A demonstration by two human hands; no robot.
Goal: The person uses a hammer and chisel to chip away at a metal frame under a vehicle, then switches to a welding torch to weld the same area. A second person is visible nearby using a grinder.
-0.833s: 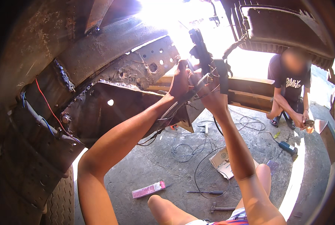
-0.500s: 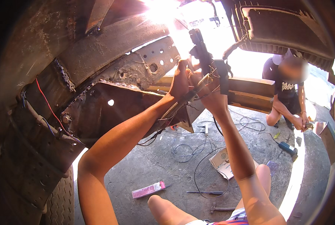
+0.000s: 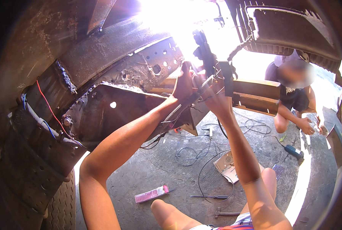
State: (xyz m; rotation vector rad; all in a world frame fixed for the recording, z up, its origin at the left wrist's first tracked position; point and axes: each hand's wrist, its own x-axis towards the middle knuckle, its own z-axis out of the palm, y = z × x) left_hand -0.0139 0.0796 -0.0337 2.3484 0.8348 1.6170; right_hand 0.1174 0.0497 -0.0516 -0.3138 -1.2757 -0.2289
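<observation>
Raised overhead, my right hand (image 3: pixel 216 99) is wrapped round the lower part of a dark welding electrode holder (image 3: pixel 205 53). My left hand (image 3: pixel 182 84) is closed at the left side of the same holder, close against the right hand; glare and the hands hide part of its fingers. A fierce white welding glare (image 3: pixel 171 13) washes out the holder's tip and the rod there. Beside the hands runs a rusty perforated steel plate (image 3: pixel 140 67), under a long frame beam (image 3: pixel 102 50). A ribbed conduit (image 3: pixel 175 111) with loose wires passes in front of my left wrist.
On the concrete lie a pink-and-white box (image 3: pixel 152 194), a screwdriver (image 3: pixel 213 197), a hammer (image 3: pixel 226 213), flattened cardboard (image 3: pixel 226 166), coiled cables (image 3: pixel 194 153) and a teal-and-black power tool (image 3: pixel 293 151). A person (image 3: pixel 293 92) crouches at the right. A tyre (image 3: pixel 61 203) stands lower left.
The white glare has spread and grown brighter, lighting the frame at the left. The crouching person's hands have moved apart and slightly right. My own hands have barely moved.
</observation>
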